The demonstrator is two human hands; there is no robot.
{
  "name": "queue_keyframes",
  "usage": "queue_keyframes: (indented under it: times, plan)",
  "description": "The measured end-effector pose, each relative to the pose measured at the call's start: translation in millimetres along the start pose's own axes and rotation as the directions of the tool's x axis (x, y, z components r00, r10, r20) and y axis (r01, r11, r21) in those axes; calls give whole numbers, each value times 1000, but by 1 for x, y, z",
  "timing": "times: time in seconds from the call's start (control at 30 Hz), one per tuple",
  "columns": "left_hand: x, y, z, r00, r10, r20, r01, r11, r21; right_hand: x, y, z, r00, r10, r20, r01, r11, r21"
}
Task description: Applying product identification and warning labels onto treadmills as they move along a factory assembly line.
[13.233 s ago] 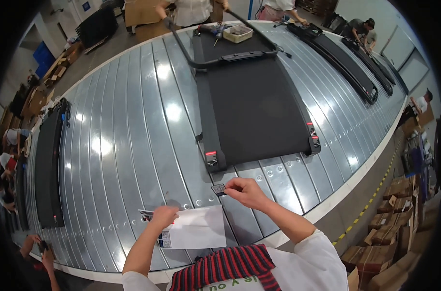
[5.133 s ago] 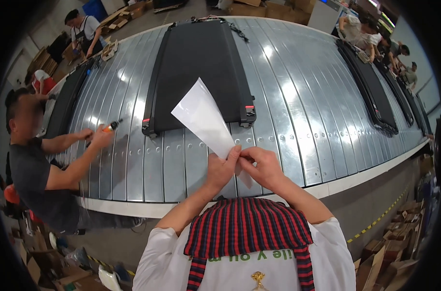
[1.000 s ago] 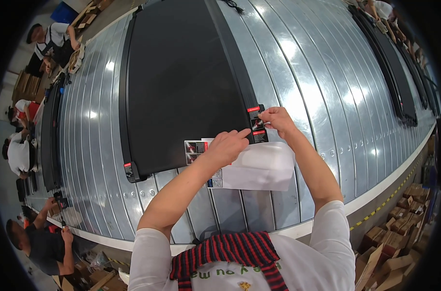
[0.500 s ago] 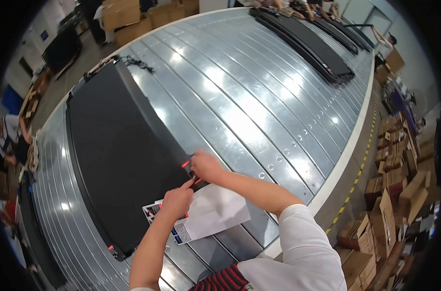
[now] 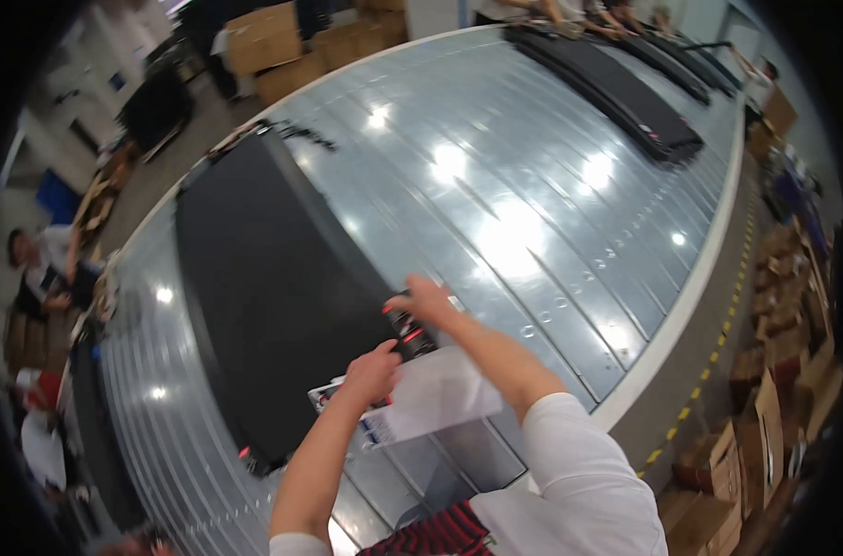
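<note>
A long black panel lies on the metal table. A small black-and-red label rests at its near right corner. My right hand touches the label's upper end, thumb and forefinger apart. My left hand is closed at the label's lower end; whatever its fingers pinch is hidden. Below both hands, a white sheet overlaps the panel's near edge, with printed stickers at its left side. Motion blurs the label and fingertips.
More black panels lie at the far right, with people beside them. Dark cords sit by the panel's far end. Cardboard boxes line the floor on the right, others stand behind the table. People work at left.
The whole view has shifted, so the table sits farther right. My right hand's thumb and forefinger have spread apart at the label's upper end. My left hand stays closed near it.
</note>
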State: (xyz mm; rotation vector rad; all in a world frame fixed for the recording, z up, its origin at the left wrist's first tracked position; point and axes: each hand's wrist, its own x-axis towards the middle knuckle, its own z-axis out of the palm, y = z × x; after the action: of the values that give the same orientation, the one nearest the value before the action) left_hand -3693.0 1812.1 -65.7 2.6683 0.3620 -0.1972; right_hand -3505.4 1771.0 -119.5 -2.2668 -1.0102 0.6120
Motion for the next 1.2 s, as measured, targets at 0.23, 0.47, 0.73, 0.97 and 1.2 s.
queue_keyframes:
  times: [0.23, 0.47, 0.73, 0.97, 1.2]
  plan:
    - [-117, -3, -41, 899, -434, -61, 154, 443, -883, -82, 45, -48, 969, 7, 248, -209, 563, 800]
    - [-213, 10, -28, 790, -569, -227, -247, 43, -968, -215, -83, -5, 893, -354, 279, -159, 330, 930]
    - [-329, 24, -27, 841, -479, -251, -241, 85, -967, -290, -223, -19, 877, -477, 62, 196, 474, 858]
    - [-409, 14, -18, 777, -469, -420, -540, -153, -827, -337, -305, 19, 392, -804, -447, 830, 518, -204]
    - [-460, -8, -32, 743, -459, -488, -615, -181, -767, -385, -317, 66, 422, -902, -93, 886, 389, 250]
